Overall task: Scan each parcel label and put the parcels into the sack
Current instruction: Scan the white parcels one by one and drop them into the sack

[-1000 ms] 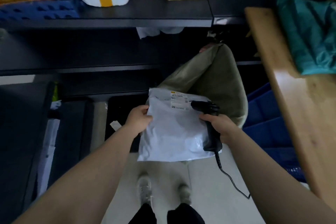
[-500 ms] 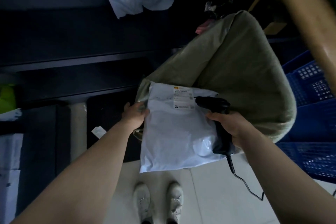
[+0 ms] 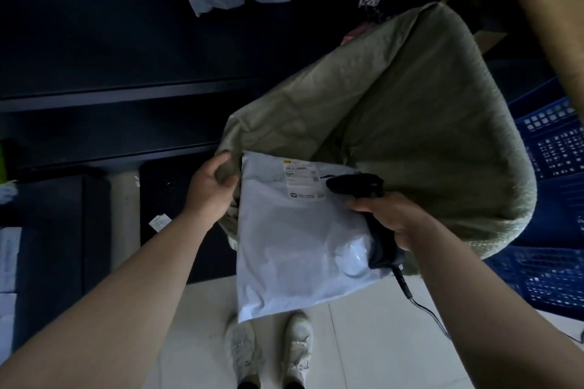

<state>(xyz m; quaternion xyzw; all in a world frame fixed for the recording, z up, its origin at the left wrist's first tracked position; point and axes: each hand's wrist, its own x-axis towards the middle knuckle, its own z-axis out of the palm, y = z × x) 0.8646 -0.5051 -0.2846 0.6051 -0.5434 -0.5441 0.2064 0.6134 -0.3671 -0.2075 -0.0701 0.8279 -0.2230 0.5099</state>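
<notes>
Over the pale tiled floor (image 3: pixel 363 344), my left hand (image 3: pixel 210 189) grips the near rim of the olive woven sack (image 3: pixel 426 136). My right hand (image 3: pixel 388 218) clenches a black barcode scanner (image 3: pixel 357 186) and pins the white poly-mailer parcel (image 3: pixel 294 246), whose shipping label (image 3: pixel 301 178) end sits at the sack's mouth.

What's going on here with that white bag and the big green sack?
A person is packing parcels. Their right hand grips a black scanner held over a white parcel, whose label faces up. Their left hand holds the rim of the green sack. The parcel is at the sack's mouth, not yet inside.
</notes>
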